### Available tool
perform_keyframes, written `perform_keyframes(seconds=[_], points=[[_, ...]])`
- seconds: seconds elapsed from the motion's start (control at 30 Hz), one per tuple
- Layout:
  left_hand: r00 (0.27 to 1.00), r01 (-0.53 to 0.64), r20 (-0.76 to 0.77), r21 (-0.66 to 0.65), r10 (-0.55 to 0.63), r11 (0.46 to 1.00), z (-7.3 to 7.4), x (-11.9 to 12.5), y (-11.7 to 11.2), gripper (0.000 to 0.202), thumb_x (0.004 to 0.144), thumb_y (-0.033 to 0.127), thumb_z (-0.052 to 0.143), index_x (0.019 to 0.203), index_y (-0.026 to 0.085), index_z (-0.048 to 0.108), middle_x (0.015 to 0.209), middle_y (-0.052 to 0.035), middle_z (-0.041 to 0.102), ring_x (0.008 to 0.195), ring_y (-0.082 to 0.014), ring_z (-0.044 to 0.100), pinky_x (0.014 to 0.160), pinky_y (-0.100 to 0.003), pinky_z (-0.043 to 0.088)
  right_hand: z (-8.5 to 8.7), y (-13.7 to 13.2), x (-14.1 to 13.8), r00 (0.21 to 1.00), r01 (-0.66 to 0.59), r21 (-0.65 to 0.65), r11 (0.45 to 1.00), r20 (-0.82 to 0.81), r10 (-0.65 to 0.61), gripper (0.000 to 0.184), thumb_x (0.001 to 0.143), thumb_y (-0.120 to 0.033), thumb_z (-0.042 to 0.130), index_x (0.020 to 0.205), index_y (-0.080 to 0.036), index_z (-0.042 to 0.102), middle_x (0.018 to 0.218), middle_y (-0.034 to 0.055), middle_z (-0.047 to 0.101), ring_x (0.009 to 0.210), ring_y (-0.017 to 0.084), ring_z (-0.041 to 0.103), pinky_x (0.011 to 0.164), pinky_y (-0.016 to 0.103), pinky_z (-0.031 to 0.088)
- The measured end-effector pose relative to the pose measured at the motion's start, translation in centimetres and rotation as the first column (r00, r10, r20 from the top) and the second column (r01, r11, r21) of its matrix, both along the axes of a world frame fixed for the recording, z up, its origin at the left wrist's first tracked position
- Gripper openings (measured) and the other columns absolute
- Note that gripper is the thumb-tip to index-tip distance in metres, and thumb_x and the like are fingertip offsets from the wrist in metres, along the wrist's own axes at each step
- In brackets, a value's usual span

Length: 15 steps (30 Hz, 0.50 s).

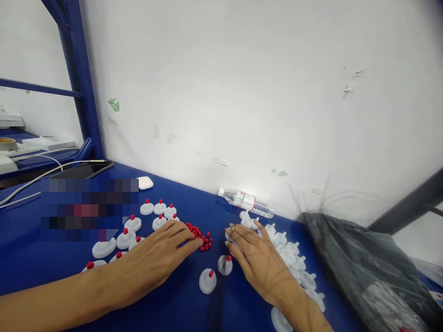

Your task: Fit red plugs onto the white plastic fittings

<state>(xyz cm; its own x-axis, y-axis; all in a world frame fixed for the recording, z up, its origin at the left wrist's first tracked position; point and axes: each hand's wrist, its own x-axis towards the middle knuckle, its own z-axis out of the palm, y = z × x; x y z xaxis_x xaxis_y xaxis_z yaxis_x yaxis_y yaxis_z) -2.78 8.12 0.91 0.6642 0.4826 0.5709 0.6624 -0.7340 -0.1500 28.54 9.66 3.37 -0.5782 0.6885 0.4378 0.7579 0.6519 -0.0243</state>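
My left hand (166,249) reaches into a small pile of red caps (195,230), its fingers stretched out and the thumb a little apart from the index finger. No cap shows clearly in its grasp. My right hand (254,260) is curled over a white round spouted lid (228,236), whose edge shows between thumb and fingers. Between my hands stand two white lids with red caps on their spouts, a nearer capped lid (207,282) and a farther capped lid (224,265). Under and beyond my right wrist lie many uncapped white lids (290,253).
Several red-capped lids (125,238) stand at left, partly behind my left arm. A plastic bottle (247,201) lies along the wall. A white case (145,183) and a phone (86,169) with a cable sit at back left. A dark plastic bag (374,263) is at right.
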Motion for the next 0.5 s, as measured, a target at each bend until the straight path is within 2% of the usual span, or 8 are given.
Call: perform_keyframes(seconds=[0.07, 0.13, 0.23, 0.3, 0.4, 0.43, 0.47, 0.5], points=[[0.998, 0.015, 0.068, -0.009, -0.014, 1.0, 1.5, 0.0, -0.3, 0.055, 0.107, -0.003, 0.045, 0.153, 0.025, 0.057, 0.127, -0.0058, 0.077, 0.114, -0.0239, 0.07, 0.107, -0.035, 0.053, 0.7, -0.3, -0.1, 0.999, -0.002, 0.028, 1.0, -0.049, 0.004, 0.035, 0.12, -0.033, 0.047, 0.145, -0.025, 0.07, 0.143, 0.0063, 0.081, 0.14, 0.027, 0.073, 0.138, 0.065, 0.039], [0.985, 0.037, 0.17, 0.035, -0.043, 0.999, 2.8, -0.2, -0.3, 0.055, 0.108, -0.005, 0.043, 0.15, 0.027, 0.059, 0.121, -0.0053, 0.076, 0.106, -0.0222, 0.069, 0.097, -0.034, 0.055, 1.5, -0.8, -0.2, 0.995, -0.016, 0.093, 0.996, -0.1, 0.026, 0.031, 0.119, -0.035, 0.05, 0.14, -0.025, 0.071, 0.135, 0.0078, 0.083, 0.13, 0.029, 0.078, 0.132, 0.066, 0.048], [0.963, 0.061, 0.257, 0.067, -0.077, 0.996, 3.9, -0.3, 0.0, 0.046, 0.11, -0.004, 0.05, 0.143, 0.027, 0.061, 0.12, -0.004, 0.076, 0.105, -0.0211, 0.069, 0.098, -0.036, 0.054, 2.6, -2.0, -0.8, 0.983, -0.061, 0.205, 0.977, -0.155, 0.094, 0.024, 0.117, -0.032, 0.053, 0.131, -0.028, 0.072, 0.123, 0.0073, 0.085, 0.112, 0.027, 0.084, 0.11, 0.051, 0.067], [0.957, 0.082, 0.274, 0.062, -0.096, 0.995, 4.1, -0.2, 0.0, 0.038, 0.112, -0.001, 0.053, 0.138, 0.025, 0.063, 0.119, -0.0036, 0.077, 0.106, -0.0213, 0.068, 0.099, -0.037, 0.052, 2.8, -3.1, -1.6, 0.974, -0.134, 0.252, 0.958, -0.143, 0.174, 0.023, 0.115, -0.03, 0.054, 0.128, -0.031, 0.073, 0.12, 0.0038, 0.087, 0.106, 0.023, 0.085, 0.099, 0.038, 0.071], [0.947, 0.113, 0.3, 0.025, -0.115, 0.993, 4.1, 0.1, -0.3, 0.029, 0.113, 0.002, 0.055, 0.128, 0.024, 0.065, 0.115, -0.0026, 0.078, 0.104, -0.021, 0.066, 0.098, -0.035, 0.053, 1.6, -4.6, -3.8, 0.938, -0.301, 0.317, 0.9, -0.073, 0.339, 0.025, 0.117, -0.034, 0.05, 0.122, -0.034, 0.075, 0.112, -0.0057, 0.089, 0.095, 0.014, 0.086, 0.094, 0.023, 0.07], [0.943, 0.121, 0.31, 0.012, -0.119, 0.993, 4.0, 0.3, -0.4, 0.027, 0.113, 0.003, 0.056, 0.126, 0.024, 0.065, 0.113, -0.0023, 0.078, 0.103, -0.0207, 0.066, 0.098, -0.035, 0.053, 0.8, -4.9, -4.7, 0.912, -0.325, 0.395, 0.859, -0.111, 0.396, 0.031, 0.119, -0.037, 0.046, 0.111, -0.035, 0.076, 0.1, -0.0093, 0.089, 0.082, 0.011, 0.085, 0.087, 0.019, 0.069], [0.939, 0.127, 0.32, 0.007, -0.123, 0.992, 3.9, 0.4, -0.5, 0.026, 0.113, 0.004, 0.057, 0.125, 0.024, 0.066, 0.112, -0.0021, 0.077, 0.102, -0.0205, 0.066, 0.097, -0.034, 0.053, 0.0, -5.1, -5.5, 0.888, -0.365, 0.419, 0.831, -0.111, 0.446, 0.038, 0.12, -0.041, 0.042, 0.104, -0.036, 0.076, 0.094, -0.0116, 0.088, 0.076, 0.009, 0.084, 0.081, 0.015, 0.068], [0.936, 0.131, 0.328, 0.007, -0.126, 0.991, 3.8, 0.5, -0.6, 0.025, 0.113, 0.004, 0.058, 0.124, 0.024, 0.067, 0.112, -0.002, 0.077, 0.101, -0.0204, 0.066, 0.097, -0.034, 0.053, -0.9, -5.2, -6.3, 0.876, -0.39, 0.427, 0.816, -0.101, 0.472, 0.043, 0.121, -0.034, 0.039, 0.097, -0.036, 0.075, 0.093, -0.0137, 0.088, 0.072, 0.006, 0.082, 0.077, 0.012, 0.066]])
